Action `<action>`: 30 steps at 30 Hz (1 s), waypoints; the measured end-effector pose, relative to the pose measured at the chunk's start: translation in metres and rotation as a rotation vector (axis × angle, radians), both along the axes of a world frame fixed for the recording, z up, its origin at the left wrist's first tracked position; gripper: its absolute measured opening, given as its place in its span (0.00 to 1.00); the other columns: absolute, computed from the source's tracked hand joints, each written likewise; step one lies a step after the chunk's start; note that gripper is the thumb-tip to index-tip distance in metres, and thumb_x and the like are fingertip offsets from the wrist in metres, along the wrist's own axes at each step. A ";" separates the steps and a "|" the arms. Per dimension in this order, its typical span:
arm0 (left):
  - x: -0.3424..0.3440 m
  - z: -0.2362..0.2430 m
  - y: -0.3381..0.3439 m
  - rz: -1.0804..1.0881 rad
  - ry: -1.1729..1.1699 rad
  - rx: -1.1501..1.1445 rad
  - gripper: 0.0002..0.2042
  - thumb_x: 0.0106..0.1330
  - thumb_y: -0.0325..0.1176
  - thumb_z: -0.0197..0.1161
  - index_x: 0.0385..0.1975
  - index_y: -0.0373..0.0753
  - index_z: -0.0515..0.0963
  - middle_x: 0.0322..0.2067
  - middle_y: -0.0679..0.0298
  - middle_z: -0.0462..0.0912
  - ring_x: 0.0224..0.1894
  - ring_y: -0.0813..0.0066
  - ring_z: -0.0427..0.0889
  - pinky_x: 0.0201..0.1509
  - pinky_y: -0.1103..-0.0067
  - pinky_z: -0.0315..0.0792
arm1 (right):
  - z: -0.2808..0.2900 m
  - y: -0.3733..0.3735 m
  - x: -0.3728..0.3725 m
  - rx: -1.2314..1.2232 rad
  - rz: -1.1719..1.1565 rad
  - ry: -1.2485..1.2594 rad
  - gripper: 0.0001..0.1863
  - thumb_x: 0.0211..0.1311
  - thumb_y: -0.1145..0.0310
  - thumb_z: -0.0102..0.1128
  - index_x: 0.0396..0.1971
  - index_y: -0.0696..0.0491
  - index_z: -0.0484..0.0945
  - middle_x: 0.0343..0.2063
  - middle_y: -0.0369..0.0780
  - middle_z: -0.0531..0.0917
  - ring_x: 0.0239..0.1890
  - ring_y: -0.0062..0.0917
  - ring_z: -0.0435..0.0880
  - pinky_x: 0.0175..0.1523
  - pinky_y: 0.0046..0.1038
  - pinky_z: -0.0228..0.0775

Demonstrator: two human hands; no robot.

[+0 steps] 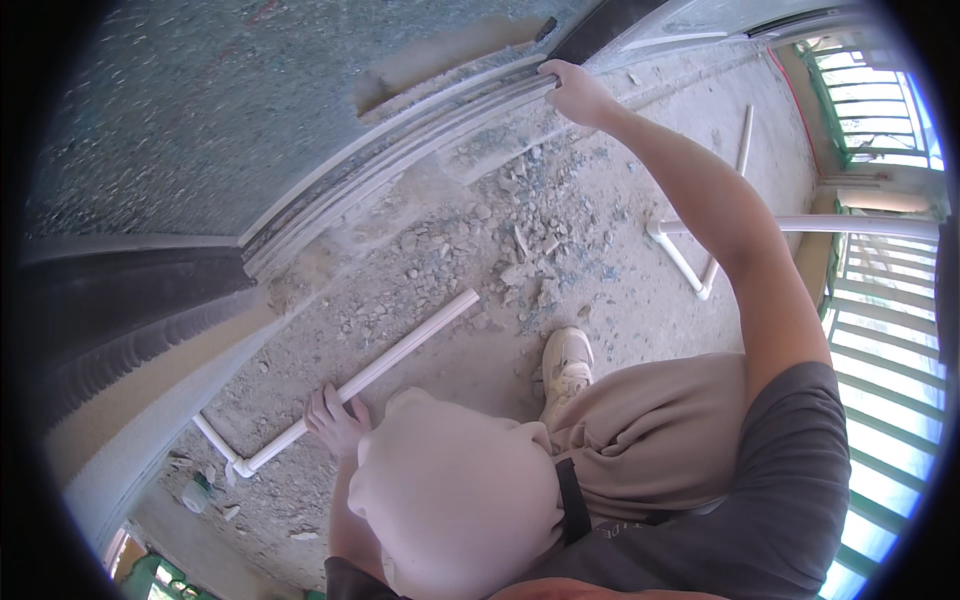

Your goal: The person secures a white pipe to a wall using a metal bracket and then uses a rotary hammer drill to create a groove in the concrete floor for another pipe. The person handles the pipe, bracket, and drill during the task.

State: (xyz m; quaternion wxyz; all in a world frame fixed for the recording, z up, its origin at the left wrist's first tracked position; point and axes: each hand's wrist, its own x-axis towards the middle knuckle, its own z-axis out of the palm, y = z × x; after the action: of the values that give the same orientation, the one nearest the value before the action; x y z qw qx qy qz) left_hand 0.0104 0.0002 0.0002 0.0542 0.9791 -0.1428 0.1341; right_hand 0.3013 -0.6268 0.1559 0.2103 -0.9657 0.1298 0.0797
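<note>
Dusty floor (480, 345) with scattered rubble (535, 280), left hand (338, 420) in closed grip around a white pipe (415, 338), right hand (582, 97) gripping the edge of a grey track (400, 155).

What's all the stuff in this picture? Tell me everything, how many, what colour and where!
Near pipe: one, white with a bend, lower left.
Far pipes: a few lengths, white, right; partly hidden, so the exact count is unclear.
Floor: one, grey, across the middle.
Rubble: too many bits to count, grey, middle.
Speckled panel: one, blue-grey, upper left.
Metal frame: one, grey, along the panel's lower edge.
Dark strips: two, blackish, left and top.
Railing: two stretches, green, right.
Cord: one, red, upper right.
Shoe: one, off-white, centre.
Trousers: one pair, beige, bottom.
Shirt: one, dark grey, lower right.
Left hand: one, bare, on the near pipe.
Right hand: one, bare, touching the metal frame.
</note>
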 end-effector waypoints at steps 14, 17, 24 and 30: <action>-0.003 0.008 0.001 0.001 0.117 -0.025 0.26 0.73 0.48 0.62 0.64 0.38 0.73 0.60 0.52 0.73 0.64 0.45 0.72 0.72 0.48 0.64 | 0.005 0.005 0.008 -0.183 -0.019 0.156 0.36 0.63 0.69 0.59 0.73 0.56 0.67 0.58 0.58 0.84 0.62 0.51 0.83 0.67 0.44 0.73; -0.002 0.013 -0.002 0.002 0.110 -0.026 0.26 0.72 0.47 0.63 0.64 0.38 0.73 0.60 0.52 0.72 0.64 0.45 0.72 0.72 0.48 0.64 | -0.001 -0.003 0.011 -0.202 -0.024 0.158 0.37 0.62 0.69 0.60 0.74 0.56 0.66 0.58 0.59 0.84 0.61 0.51 0.84 0.67 0.44 0.73; -0.003 0.020 -0.003 0.017 0.185 -0.064 0.27 0.70 0.44 0.65 0.65 0.37 0.73 0.61 0.51 0.72 0.66 0.45 0.70 0.74 0.47 0.62 | 0.006 0.023 0.009 -0.179 0.069 0.124 0.34 0.64 0.70 0.56 0.73 0.56 0.69 0.58 0.59 0.84 0.61 0.53 0.84 0.66 0.47 0.75; -0.004 0.016 0.001 0.006 0.176 -0.056 0.28 0.69 0.45 0.66 0.65 0.37 0.73 0.61 0.51 0.72 0.66 0.45 0.69 0.75 0.47 0.60 | 0.034 0.125 -0.003 0.034 0.209 0.215 0.33 0.65 0.69 0.61 0.72 0.52 0.71 0.49 0.55 0.89 0.52 0.48 0.89 0.61 0.47 0.80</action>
State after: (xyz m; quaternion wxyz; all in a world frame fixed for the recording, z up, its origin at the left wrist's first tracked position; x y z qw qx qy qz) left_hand 0.0059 0.0015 0.0158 0.0936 0.9856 -0.1308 0.0516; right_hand 0.2986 -0.5019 0.1901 0.2022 -0.9561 0.0491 0.2062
